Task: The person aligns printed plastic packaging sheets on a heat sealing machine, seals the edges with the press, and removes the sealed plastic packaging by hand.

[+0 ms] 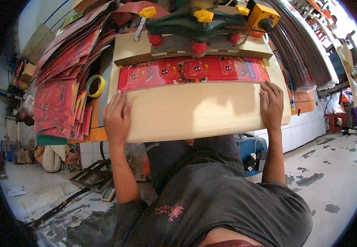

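A long red printed plastic sheet [195, 70] lies flat and crosswise on a cream board [166, 111], its far edge against a dark straight bar [104, 62]. My left hand [117, 117] rests palm down at the board's left side, fingertips touching the sheet's near left corner. At the opposite end, my right hand [272, 105] has its fingers stretched out, tips at the near right corner. Neither hand is wrapped round anything. Just beyond the bar stands a dark green machine [195, 26] with yellow knobs [203, 16] and red round parts [198, 48].
Stacked red printed sheets [55, 101] fill the table's left side, beside a yellow tape roll [95, 85]. A tall stack of sheets [300, 45] stands at right, near a yellow switch box [263, 17]. Below the board's right end sits a blue container [250, 148].
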The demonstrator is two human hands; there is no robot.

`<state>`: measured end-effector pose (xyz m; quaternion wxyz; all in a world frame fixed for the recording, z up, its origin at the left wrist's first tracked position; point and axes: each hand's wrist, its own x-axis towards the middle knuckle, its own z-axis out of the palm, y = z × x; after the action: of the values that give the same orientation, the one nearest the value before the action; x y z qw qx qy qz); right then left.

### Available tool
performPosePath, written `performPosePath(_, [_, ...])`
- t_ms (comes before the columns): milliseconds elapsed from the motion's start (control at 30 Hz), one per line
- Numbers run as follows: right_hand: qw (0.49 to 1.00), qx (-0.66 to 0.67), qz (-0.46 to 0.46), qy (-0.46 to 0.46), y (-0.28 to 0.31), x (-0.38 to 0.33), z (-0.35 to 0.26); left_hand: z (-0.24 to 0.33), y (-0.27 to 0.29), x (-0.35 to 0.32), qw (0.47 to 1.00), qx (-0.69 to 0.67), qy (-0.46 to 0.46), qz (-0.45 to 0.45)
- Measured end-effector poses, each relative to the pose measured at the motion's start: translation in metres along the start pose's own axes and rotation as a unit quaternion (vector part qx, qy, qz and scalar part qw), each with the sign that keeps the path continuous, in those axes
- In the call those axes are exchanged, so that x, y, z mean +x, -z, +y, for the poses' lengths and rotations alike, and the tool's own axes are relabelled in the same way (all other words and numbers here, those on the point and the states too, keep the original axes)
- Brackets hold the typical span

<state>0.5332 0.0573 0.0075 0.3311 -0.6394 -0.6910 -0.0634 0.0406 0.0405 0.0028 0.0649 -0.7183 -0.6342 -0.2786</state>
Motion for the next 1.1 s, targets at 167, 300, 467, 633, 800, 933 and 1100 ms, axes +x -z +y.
performPosePath(167, [1.000, 0.001, 0.011, 0.012, 0.001, 0.000, 0.003, 0.003, 0.008, -0.002, 1.000, -0.005, -0.016, -0.011])
performPosePath(300, [0.998, 0.052, 0.019, 0.009, 0.002, -0.002, 0.004, 0.003, 0.005, -0.001, 1.000, 0.002, -0.016, -0.017])
performPosePath(467, [0.999, 0.045, 0.022, 0.011, 0.000, -0.002, 0.009, 0.003, 0.003, -0.001, 1.000, 0.001, -0.023, -0.021])
performPosePath(633, [0.999, 0.041, 0.020, -0.006, -0.003, -0.002, 0.010, 0.003, 0.007, 0.000, 0.999, 0.010, -0.019, -0.040])
performPosePath(800, [0.999, 0.044, 0.018, -0.007, -0.002, -0.002, 0.009, 0.001, 0.005, -0.002, 0.999, 0.016, -0.015, -0.042])
performPosePath(933, [0.999, 0.040, 0.016, -0.008, 0.000, -0.002, 0.009, 0.002, 0.005, -0.001, 0.999, 0.021, -0.017, -0.045])
performPosePath(1100, [0.999, 0.041, 0.014, -0.009, 0.002, 0.000, 0.004, 0.003, 0.006, -0.001, 0.999, 0.024, -0.024, -0.040])
